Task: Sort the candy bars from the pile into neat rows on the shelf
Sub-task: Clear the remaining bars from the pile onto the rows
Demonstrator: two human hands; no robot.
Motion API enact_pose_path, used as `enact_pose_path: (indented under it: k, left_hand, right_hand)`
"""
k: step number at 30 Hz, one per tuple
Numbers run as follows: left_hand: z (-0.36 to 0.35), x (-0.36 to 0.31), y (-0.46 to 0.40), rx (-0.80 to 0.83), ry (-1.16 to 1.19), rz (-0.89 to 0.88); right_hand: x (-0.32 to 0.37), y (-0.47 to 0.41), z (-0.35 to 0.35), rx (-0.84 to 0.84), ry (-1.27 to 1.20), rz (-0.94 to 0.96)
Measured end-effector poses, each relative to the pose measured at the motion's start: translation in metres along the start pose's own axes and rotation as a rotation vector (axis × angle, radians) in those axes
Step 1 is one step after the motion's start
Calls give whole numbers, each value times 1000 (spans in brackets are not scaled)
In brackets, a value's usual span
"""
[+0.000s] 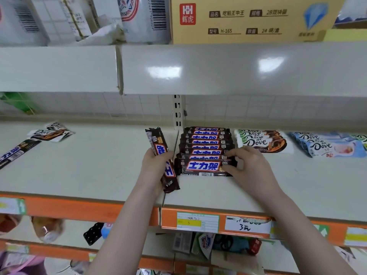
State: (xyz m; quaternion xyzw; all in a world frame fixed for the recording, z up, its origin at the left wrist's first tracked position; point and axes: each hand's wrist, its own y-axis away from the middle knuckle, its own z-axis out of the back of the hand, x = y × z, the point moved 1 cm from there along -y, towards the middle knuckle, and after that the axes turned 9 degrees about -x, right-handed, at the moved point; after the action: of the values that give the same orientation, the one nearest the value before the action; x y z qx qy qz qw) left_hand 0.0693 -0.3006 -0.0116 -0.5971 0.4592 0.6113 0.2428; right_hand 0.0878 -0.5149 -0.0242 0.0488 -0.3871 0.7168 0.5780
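A row of several brown Snickers bars [206,144] lies overlapping on the pale shelf [99,165], running from the back toward the front. My right hand [248,165] pinches the right end of the frontmost bar [202,167]. Just left of the row, my left hand [154,167] grips another Snickers bar [158,144], held almost upright. To the right lie a stack of white Dove bars [262,141] and a stack of blue Dove bars [329,145]. At the far left, loose Dove bars [51,132] and a Snickers bar [17,151] lie scattered.
An upper shelf [198,70] overhangs, carrying a yellow carton [248,18] and white packs. A slotted upright [178,112] stands behind the row. The orange shelf edge [89,209] carries price tags [198,222]. Lower shelves hold assorted goods.
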Motion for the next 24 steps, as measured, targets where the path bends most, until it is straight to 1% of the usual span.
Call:
enact_pose_path:
  k: [2,7,9,12,17,19,24]
  left_hand:
    - [5,-6,4,95,1,23]
    - [13,-17,11,389,-268,-21]
    - [13,-20,13,477,-395,-66]
    - [12,-23,15,593,-564,-157]
    - [9,-22,18,676,-692,-215]
    - [8,-23,20,693,-729,-245]
    - [5,-21,26,751,-795,-279]
  right_hand:
    - [4,-1,2,-14,-24,9]
    - [22,-3,9,13,-136,36]
    - [30,-4,11,35,-219,10]
    - [41,-5,14,82,-408,-83]
    - [53,-3,17,195,-639,-184]
    - [54,-1,16,234,-663,-171]
    - [51,6,18,275,-634,-154]
